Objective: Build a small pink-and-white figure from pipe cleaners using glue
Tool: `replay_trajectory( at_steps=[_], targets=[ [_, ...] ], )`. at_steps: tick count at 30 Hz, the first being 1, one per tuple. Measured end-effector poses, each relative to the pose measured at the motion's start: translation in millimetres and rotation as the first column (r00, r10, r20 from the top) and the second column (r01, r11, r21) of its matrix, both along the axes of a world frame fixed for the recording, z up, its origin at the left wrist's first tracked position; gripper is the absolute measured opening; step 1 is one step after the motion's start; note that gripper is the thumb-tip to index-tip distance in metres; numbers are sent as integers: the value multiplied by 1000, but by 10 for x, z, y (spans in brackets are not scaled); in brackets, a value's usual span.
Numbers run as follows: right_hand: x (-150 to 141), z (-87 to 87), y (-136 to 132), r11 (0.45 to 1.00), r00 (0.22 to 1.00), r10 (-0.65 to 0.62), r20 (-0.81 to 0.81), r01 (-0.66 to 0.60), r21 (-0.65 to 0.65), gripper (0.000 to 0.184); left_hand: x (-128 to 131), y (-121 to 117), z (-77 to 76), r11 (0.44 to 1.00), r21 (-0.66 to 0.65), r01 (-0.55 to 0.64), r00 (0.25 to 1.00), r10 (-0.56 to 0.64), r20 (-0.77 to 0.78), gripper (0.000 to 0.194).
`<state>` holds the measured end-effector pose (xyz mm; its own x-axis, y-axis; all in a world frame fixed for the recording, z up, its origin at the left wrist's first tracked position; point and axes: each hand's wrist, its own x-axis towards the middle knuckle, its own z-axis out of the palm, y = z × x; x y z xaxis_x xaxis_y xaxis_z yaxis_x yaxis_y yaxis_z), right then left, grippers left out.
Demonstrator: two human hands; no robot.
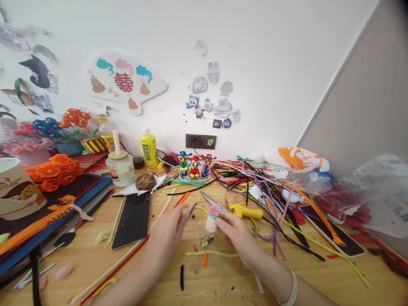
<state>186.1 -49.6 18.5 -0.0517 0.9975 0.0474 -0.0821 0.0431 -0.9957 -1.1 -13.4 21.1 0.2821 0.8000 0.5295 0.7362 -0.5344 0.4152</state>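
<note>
My right hand point(235, 231) pinches a small fuzzy figure point(212, 219), cream-bodied with a pink and green top, just above the wooden table point(223, 276). My left hand point(170, 229) hovers to its left, blurred, with fingers partly extended toward the figure and nothing visible in them. A bracelet shows on my right wrist. Scissors point(213, 200) and a yellow glue gun point(244, 210) lie just beyond the figure. Short pipe cleaner scraps lie below my hands.
A heap of coloured pipe cleaners point(270, 187) spreads right. A black phone point(132, 219) lies left. Three small toy figures point(194, 166), a glass jar point(121, 168), yellow bottle point(148, 148), orange pipe-cleaner flowers point(54, 170), a cup point(15, 189) and plastic bags point(366, 191) stand around.
</note>
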Motion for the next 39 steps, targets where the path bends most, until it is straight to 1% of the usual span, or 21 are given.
replay_trajectory(
  at_steps=[2, 3, 6, 8, 10, 11, 13, 15, 17, 18, 19, 20, 21, 23, 24, 25, 26, 30, 33, 36, 39],
  targets=[
    [-22, -6, -15, 1000, 1000, 3, -1, -3, 3, 35, 59, -118, 3, 992, 23, 120, 983, -116, -140, 24],
    [-37, -14, -26, 1000, 1000, 5, 3, -5, 4, 36, 95, -183, 10, 987, 33, 155, 972, -147, -182, 25],
    [-81, -46, -62, 999, 999, 31, 10, -31, 9, 35, 186, -321, 23, 976, 117, 182, 959, -150, -239, 22],
    [-99, -59, -77, 999, 999, 45, 4, -45, 17, 34, 203, -334, 9, 965, 163, 204, 950, -156, -270, 24],
    [-101, -52, -79, 999, 999, 43, -32, -43, 7, 32, 173, -288, -26, 961, 173, 216, 944, -160, -287, 27],
    [-96, -40, -75, 999, 998, 38, -56, -39, -10, 32, 146, -249, -48, 966, 161, 203, 950, -154, -273, 27],
    [-79, -11, -58, 999, 996, 15, -90, -19, -48, 32, 88, -159, -87, 984, 119, 134, 980, -113, -165, 24],
    [-61, 11, -40, 997, 995, -31, -90, 25, -66, 34, 54, -81, -108, 998, 21, 57, 998, -58, 35, 29],
    [-54, 8, -27, 996, 995, -71, -65, 67, -56, 35, 71, -47, -107, 991, -105, 78, 974, -53, 222, 29],
    [-57, -4, -25, 996, 995, -85, -48, 83, -41, 35, 99, -53, -102, 972, -189, 136, 950, -74, 302, 28],
    [-65, -21, -27, 995, 995, -94, -23, 94, -21, 35, 138, -73, -96, 934, -280, 221, 921, -105, 376, 28],
    [-76, -41, -31, 994, 994, -106, 9, 106, -1, 33, 183, -104, -92, 873, -369, 319, 882, -132, 451, 29],
    [-89, -60, -37, 992, 992, -122, 44, 121, 16, 32, 229, -141, -90, 789, -442, 427, 837, -159, 524, 31],
    [-110, -83, -53, 988, 983, -150, 106, 146, 45, 28, 306, -212, -93, 609, -513, 605, 732, -171, 660, 34],
    [-115, -84, -61, 987, 980, -155, 125, 148, 63, 26, 330, -237, -96, 543, -524, 656, 689, -146, 710, 35],
    [-114, -76, -66, 986, 979, -150, 137, 139, 88, 24, 343, -252, -96, 505, -523, 686, 654, -114, 747, 36],
    [-108, -61, -68, 985, 980, -138, 141, 121, 119, 23, 346, -257, -95, 489, -520, 700, 629, -78, 773, 35],
    [-62, 2, -60, 978, 982, -110, 155, 79, 192, 22, 317, -223, -78, 495, -500, 711, 548, 57, 835, 32],
    [-55, -9, -56, 971, 966, -156, 208, 112, 210, 18, 321, -199, -89, 478, -456, 751, 449, 136, 883, 30],
    [-75, -57, -63, 959, 936, -198, 292, 124, 254, 19, 341, -194, -119, 452, -407, 794, 352, 205, 914, 32],
    [-91, -84, -73, 950, 908, -221, 356, 117, 291, 20, 340, -198, -131, 408, -389, 826, 314, 240, 919, 27]
  ],
)
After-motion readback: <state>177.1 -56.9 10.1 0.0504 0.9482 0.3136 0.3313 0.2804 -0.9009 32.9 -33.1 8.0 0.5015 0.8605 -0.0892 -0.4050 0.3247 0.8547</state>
